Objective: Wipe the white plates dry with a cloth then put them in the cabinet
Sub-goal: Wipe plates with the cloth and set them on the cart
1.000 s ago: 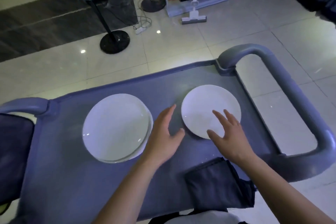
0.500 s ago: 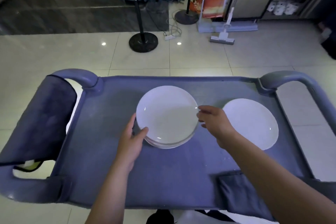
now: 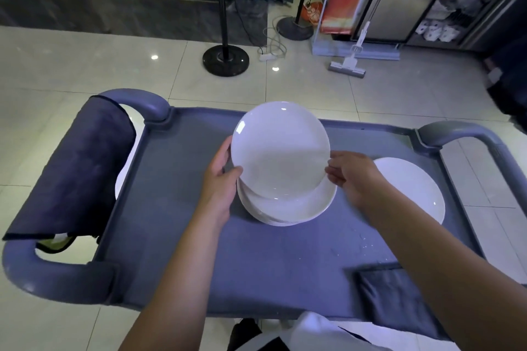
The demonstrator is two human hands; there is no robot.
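Both hands pinch the top plate (image 3: 278,151) by its rims, left hand (image 3: 219,177) and right hand (image 3: 352,177) opposite, tilting it up off the stack (image 3: 288,208) between them. Drying seems next: the cloth (image 3: 396,296) lies beneath the right forearm, untouched.

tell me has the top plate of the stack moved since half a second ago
Yes. The top plate is now tilted up off the stack, its far edge raised toward the cart's far rim, gripped by the left hand and right hand.
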